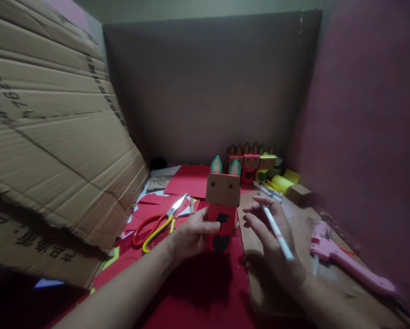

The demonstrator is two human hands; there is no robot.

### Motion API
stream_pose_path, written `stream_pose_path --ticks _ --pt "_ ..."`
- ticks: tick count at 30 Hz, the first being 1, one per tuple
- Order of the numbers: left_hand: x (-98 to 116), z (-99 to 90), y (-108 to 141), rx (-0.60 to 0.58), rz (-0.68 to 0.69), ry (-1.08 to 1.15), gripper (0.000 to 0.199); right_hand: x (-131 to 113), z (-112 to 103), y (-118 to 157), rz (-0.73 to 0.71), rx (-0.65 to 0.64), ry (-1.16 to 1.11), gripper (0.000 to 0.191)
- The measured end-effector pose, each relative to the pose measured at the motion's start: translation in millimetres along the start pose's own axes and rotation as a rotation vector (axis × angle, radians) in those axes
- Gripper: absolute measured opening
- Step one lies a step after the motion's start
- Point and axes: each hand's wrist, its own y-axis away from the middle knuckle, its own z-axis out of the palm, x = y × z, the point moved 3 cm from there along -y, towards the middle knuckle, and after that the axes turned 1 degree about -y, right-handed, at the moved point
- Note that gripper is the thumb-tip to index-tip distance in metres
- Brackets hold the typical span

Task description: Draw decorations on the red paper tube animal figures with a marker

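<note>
My left hand is wrapped round the red body of a paper animal figure. The figure stands upright, with a brown box-like head, two dark eyes, pointed ears edged in green, and a black bow and heart on its front. To its right, my right hand holds a white marker pen slanting across the fingers. A little green shows at the pen's upper end. The right fingertips are apart from the figure. Scissors with one red and one yellow handle lie just left of my left hand.
Several similar figures stand in a row at the back, beside a yellow paper roll. A pink glue gun rests on a cardboard sheet at right. Red paper lies at back left, near a tall cardboard panel.
</note>
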Motion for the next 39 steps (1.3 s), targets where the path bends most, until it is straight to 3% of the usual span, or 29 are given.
stream_pose_path --ticks 7,14,18,24,27,31,39 --pt "1 8.0 -1 -0.03 -0.012 -0.124 0.041 -3 1 -2 -0.005 -0.052 -0.171 0.031" --pt "5 5.9 -4 0.18 0.123 -0.304 0.048 4 0 -3 -0.004 -0.082 -0.282 0.034" --pt "6 7.0 -4 0.244 0.226 -0.427 0.047 -3 0 -1 -0.038 -0.136 -0.234 0.043" --pt "1 8.4 -4 0.219 0.174 -0.463 0.052 -14 2 1 -0.113 -0.165 -0.007 0.056" --pt "-2 6.5 -5 0.168 0.141 -0.441 0.051 -12 1 1 -0.185 -0.115 0.1 0.051" --pt "-2 0.5 -6 0.106 0.105 -0.464 0.046 -4 0 1 -0.162 -0.115 0.086 0.043" --pt "2 -14.7 -17 0.087 0.16 -0.37 0.07 0 4 -8 -0.103 -0.232 0.236 0.03"
